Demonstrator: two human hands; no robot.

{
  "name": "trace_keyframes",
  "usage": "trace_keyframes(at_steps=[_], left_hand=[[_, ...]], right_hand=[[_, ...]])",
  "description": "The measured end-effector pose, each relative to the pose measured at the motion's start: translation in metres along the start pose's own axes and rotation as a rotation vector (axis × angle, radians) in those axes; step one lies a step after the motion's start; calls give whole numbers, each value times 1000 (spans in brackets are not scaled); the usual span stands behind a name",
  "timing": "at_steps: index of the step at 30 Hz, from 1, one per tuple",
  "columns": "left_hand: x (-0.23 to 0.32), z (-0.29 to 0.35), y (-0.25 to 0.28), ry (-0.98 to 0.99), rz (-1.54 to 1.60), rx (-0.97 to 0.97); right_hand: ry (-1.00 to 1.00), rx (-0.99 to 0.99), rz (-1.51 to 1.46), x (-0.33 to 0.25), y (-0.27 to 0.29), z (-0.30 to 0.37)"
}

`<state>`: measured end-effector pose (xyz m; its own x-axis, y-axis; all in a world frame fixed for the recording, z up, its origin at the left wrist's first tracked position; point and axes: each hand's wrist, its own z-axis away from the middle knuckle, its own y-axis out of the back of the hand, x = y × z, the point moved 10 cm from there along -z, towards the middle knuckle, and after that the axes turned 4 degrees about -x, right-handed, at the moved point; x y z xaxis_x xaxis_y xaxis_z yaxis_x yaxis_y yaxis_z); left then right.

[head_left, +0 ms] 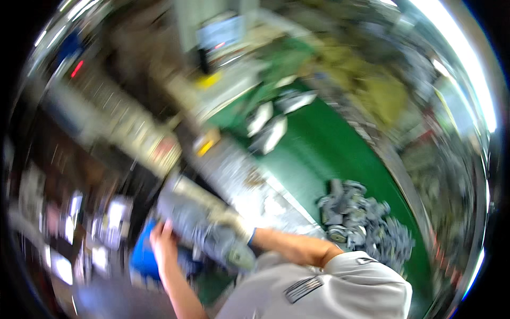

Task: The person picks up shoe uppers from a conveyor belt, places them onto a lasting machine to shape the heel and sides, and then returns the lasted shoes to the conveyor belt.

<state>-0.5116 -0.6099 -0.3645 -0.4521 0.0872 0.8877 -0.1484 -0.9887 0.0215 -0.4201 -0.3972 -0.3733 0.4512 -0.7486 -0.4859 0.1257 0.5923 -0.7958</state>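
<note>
The picture is smeared by motion. A long, lumpy grey bundle (204, 234) lies aslant in front of my body; its exact kind is too blurred to make out. My right hand (226, 212), in a whitish glove with a blue edge at the wrist, runs along the bundle's far side and grips it, its fingers partly hidden. At the bundle's left edge, my bare left hand (163, 239) is raised with its fingertips close to or touching it. Blur hides how far those fingers are bent. Beneath them shows a blue container (142, 258).
To the right runs a green conveyor belt (324, 151) carrying a heap of grey pieces (366, 223). Farther along it lie several dark-and-white shoe-like pieces (268, 133). A metal ledge (265, 191) borders the belt. A screen (220, 33) stands at the back, and blurred machinery (122, 122) at the left.
</note>
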Motion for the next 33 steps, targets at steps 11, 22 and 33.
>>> trace_keyframes(at_steps=[11, 22, 33], left_hand=[[-15, 88, 186, -215, 499, 443], [-10, 59, 260, -491, 723, 544], [-63, 31, 185, -250, 983, 268]], right_hand=[[-177, -196, 172, 113, -136, -95], [-51, -167, 16, 159, -181, -185], [-26, -116, 153, 178, -162, -215]])
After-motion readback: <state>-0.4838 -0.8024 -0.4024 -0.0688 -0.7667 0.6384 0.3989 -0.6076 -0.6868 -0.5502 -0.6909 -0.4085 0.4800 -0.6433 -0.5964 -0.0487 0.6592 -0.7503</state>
